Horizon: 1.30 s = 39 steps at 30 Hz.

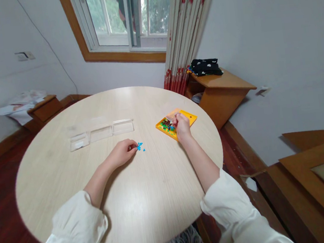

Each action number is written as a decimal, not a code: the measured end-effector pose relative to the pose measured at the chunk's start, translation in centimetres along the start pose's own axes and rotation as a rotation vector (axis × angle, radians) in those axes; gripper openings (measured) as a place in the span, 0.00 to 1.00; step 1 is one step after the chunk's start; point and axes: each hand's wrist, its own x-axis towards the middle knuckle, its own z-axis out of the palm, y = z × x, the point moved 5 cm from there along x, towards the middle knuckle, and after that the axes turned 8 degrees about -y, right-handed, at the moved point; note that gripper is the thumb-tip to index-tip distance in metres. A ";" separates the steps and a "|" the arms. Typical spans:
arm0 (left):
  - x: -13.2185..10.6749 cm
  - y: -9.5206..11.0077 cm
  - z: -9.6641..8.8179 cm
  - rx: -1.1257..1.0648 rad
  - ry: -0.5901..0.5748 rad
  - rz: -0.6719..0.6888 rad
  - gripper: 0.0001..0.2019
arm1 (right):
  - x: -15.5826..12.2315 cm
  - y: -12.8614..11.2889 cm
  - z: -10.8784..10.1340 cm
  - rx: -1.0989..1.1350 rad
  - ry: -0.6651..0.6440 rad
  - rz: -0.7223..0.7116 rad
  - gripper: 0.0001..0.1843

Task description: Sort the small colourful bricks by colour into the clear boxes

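Observation:
On the round wooden table (69, 179) my left hand (123, 151) rests with fingers curled and pinched at a small heap of blue beads (140, 146). My right hand (181, 126) is closed over an orange tray (189, 116) that holds several small coloured beads (167, 126). It grips a thin clear tool (169, 118) whose tip points into the beads; I cannot tell what the tool is.
Three clear plastic boxes (100, 132) lie in a row at the table's far left. A wooden side table (219, 87) with a black spotted cloth (205, 66) stands behind the tray, by a curtain (186, 29) and window (126, 16). Wooden furniture (317, 174) is at the right.

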 end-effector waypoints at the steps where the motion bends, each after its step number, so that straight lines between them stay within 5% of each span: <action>1: 0.0 0.0 0.0 -0.001 0.001 -0.004 0.09 | -0.3 -0.3 0.2 -0.091 -0.010 -0.058 0.14; 10: -0.1 -0.1 -0.1 -0.033 0.031 -0.022 0.10 | -2.9 -0.5 4.9 -1.137 -0.217 -0.434 0.13; 14: 0.1 -0.7 -0.2 -0.015 0.089 -0.039 0.11 | -3.2 0.0 6.9 -1.360 -0.341 -0.539 0.13; 28: -0.6 -3.3 -2.1 0.026 0.481 -0.163 0.11 | -3.8 1.6 9.1 -1.456 -0.526 -0.534 0.18; 35: -0.8 -3.5 -2.4 0.050 0.495 -0.214 0.13 | -4.2 1.8 9.3 -1.412 -0.564 -0.532 0.20; 39: -1.9 -4.1 -4.7 0.173 0.548 -0.312 0.15 | -4.2 1.9 9.2 -1.386 -0.556 -0.539 0.20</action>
